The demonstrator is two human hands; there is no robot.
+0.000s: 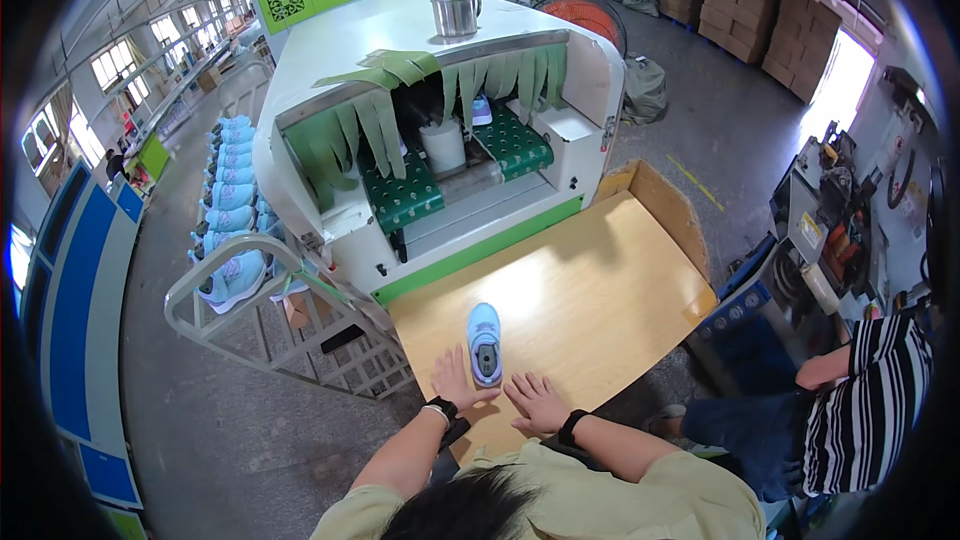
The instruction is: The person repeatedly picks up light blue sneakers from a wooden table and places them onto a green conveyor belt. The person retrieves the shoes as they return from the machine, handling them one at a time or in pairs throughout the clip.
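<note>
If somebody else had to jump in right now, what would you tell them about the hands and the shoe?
Left hand: open, flat on the wooden table, its thumb side against the shoe.
Right hand: open, flat on the table just right of the shoe's heel, holding nothing.
Shoe: light blue, upright on the table's near edge, toe pointing at the tunnel machine.
Done: the shoe is out on the table; another shoe sits on the green belt behind the flaps.
Left: the table shoe is not on the rack at the left, which holds matching blue shoes.
</note>
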